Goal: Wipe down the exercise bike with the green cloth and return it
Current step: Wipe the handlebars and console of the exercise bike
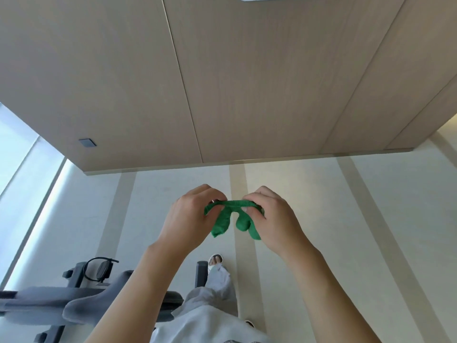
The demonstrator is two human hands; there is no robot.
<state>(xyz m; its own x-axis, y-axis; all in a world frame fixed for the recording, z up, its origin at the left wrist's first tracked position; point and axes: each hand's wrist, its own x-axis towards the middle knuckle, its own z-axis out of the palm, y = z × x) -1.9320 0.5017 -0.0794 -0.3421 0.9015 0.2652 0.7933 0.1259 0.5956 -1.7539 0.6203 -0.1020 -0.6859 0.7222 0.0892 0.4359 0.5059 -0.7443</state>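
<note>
Left hand (190, 214) and right hand (270, 216) are pinching the cloth (232, 216) stretched between them, bike (74, 303) lying at 8 o'clock.

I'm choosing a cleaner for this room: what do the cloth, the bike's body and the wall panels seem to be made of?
Cloth: soft woven or knit fabric, probably microfibre; it bunches and droops between the left hand and right hand.
Bike: matte grey body, likely moulded plastic; smooth rounded shapes.
Wall panels: pale wood or wood-look laminate; faint straight grain, matte.
</note>
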